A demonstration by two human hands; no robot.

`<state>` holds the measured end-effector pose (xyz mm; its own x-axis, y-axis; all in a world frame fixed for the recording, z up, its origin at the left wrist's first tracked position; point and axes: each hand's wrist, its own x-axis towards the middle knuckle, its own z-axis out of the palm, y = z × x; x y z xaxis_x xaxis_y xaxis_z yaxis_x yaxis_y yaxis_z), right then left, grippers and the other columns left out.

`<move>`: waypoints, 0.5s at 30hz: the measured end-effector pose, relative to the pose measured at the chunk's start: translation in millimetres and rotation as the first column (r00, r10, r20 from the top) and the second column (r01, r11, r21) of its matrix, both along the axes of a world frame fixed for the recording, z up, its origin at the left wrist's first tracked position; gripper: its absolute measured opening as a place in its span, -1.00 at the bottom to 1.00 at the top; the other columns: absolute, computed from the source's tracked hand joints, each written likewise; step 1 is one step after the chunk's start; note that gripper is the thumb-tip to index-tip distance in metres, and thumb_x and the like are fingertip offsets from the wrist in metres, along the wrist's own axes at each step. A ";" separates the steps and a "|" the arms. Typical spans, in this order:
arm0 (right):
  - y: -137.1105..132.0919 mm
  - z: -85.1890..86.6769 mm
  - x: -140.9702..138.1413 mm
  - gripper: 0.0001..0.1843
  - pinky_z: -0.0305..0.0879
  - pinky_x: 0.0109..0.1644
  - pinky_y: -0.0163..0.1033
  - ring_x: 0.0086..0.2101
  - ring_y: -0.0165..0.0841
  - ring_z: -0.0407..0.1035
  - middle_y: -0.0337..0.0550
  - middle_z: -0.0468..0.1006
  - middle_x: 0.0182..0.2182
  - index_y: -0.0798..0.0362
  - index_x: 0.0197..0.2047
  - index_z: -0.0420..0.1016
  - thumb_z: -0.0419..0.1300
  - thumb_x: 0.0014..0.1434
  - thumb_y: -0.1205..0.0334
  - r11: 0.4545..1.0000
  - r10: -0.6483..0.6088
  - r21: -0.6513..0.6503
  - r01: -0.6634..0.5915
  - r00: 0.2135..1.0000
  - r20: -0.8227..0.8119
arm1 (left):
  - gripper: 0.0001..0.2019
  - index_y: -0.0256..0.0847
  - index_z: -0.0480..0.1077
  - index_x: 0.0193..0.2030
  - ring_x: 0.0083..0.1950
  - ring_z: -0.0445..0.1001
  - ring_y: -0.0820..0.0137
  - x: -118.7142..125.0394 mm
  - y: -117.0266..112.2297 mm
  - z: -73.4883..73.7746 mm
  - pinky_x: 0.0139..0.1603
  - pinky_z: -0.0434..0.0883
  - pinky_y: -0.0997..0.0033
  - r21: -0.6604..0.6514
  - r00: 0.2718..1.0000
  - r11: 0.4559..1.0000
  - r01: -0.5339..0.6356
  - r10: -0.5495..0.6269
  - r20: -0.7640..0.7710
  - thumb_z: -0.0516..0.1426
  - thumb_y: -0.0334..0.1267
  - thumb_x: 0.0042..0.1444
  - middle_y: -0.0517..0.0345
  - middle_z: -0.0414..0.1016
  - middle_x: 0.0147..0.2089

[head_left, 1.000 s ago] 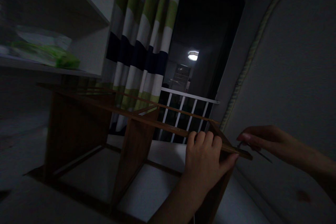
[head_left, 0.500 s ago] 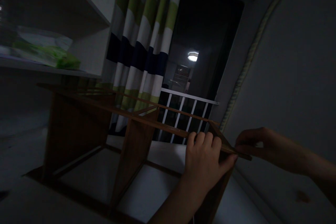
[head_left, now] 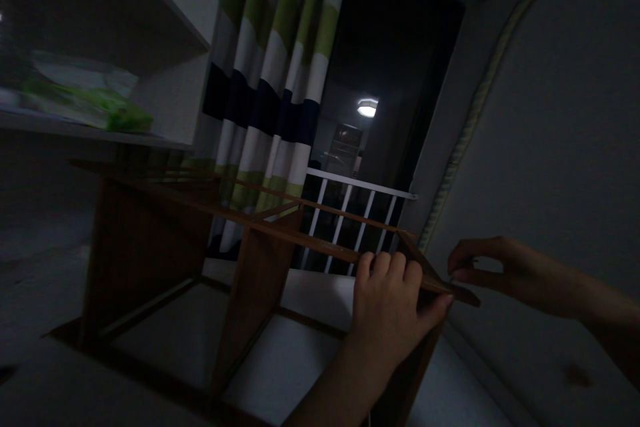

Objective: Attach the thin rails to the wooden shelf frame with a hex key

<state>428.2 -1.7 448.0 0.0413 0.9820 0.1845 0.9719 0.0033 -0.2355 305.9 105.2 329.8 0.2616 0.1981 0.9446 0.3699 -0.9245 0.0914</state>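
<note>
A brown wooden shelf frame (head_left: 260,280) with upright panels and long rails stands in front of me. My left hand (head_left: 387,303) is closed around its upper front rail (head_left: 310,241) near the right end, fingers over the top and thumb along the side. My right hand (head_left: 500,267) is beside the rail's right tip, thumb and forefinger pinched together. A small thin thing shows at those fingertips, too dark and small to name. The frame's right end panel is partly hidden behind my left hand and forearm.
At the upper left, a white shelf unit (head_left: 195,93) holds a green and clear plastic bag (head_left: 125,113). A striped curtain (head_left: 285,80) hangs by a dark window with a white railing (head_left: 345,193). A wrapped pipe (head_left: 465,127) runs along the right wall.
My right hand has shifted slightly up off the rail's tip, and its fingers have changed position. My left hand and the wooden frame stay in place.
</note>
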 end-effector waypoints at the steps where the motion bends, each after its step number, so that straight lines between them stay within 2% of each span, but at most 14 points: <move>1: -0.5 2.2 2.1 -0.71 0.20 -0.23 -0.27 -0.35 -0.38 0.34 -0.22 0.49 -0.43 0.05 -0.39 0.45 0.11 0.07 0.00 1.000 0.001 0.026 -0.002 1.000 0.007 | -0.60 -0.17 0.27 -0.39 -0.23 0.26 0.34 0.0 0.1 0.1 -0.06 0.07 0.19 0.002 1.000 1.000 -0.001 0.001 0.001 0.01 0.17 0.03 0.24 0.34 -0.35; 5: -1.7 6.8 8.4 -0.73 0.20 -0.23 -0.28 -0.35 -0.38 0.35 -0.23 0.50 -0.42 0.03 -0.38 0.47 0.13 0.06 0.00 1.000 0.012 0.020 -0.013 1.000 0.016 | -0.61 -0.17 0.27 -0.40 -0.24 0.26 0.34 -0.6 0.0 0.6 -0.07 0.07 0.19 0.003 1.000 1.000 0.009 -0.009 0.005 0.01 0.16 0.03 0.24 0.34 -0.36; 15: 3.4 -0.5 0.6 -0.71 0.19 -0.22 -0.22 -0.35 -0.35 0.32 -0.16 0.49 -0.41 0.11 -0.36 0.45 0.07 0.12 0.05 0.997 0.021 -0.073 -0.019 0.999 0.026 | -0.62 -0.18 0.29 -0.39 -0.23 0.27 0.33 -1.9 -0.5 1.1 -0.10 0.13 0.17 -0.006 1.000 1.000 0.012 -0.012 -0.014 0.01 0.14 0.03 0.21 0.35 -0.34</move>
